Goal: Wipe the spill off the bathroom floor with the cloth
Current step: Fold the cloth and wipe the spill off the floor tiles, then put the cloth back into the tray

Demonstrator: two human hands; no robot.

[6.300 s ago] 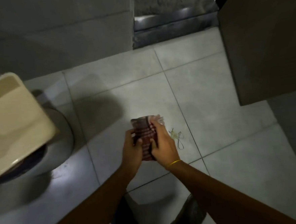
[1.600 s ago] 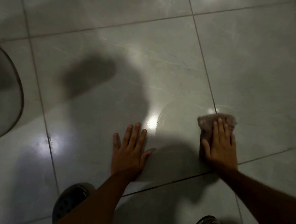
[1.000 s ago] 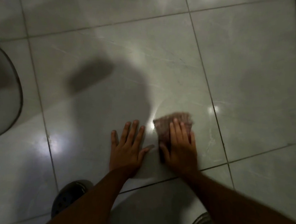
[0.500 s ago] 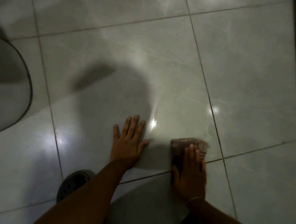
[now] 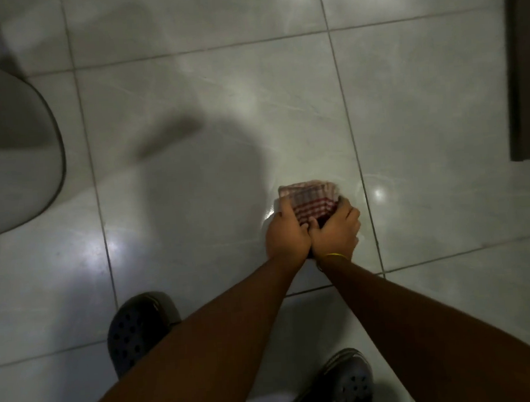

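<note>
A red-and-white checked cloth [image 5: 312,199], folded into a small wad, is gripped from both sides just above the grey tiled floor [image 5: 187,90]. My left hand [image 5: 286,234] closes on its left side and my right hand [image 5: 336,232], with a thin yellow band at the wrist, closes on its right side. The two hands touch each other below the cloth. The tile around them shines with a faint wet streak [image 5: 355,182] to the right of the cloth. The underside of the cloth is hidden.
A toilet's rounded base [image 5: 9,149] fills the left edge. A dark brown door or cabinet panel [image 5: 526,57] stands at the right edge. My two dark perforated clogs [image 5: 137,329] [image 5: 345,383] rest on the tiles near the bottom.
My left hand has left the floor and joined the right on the cloth. The cloth, pressed flat under my right palm before, is now bunched between both hands.
</note>
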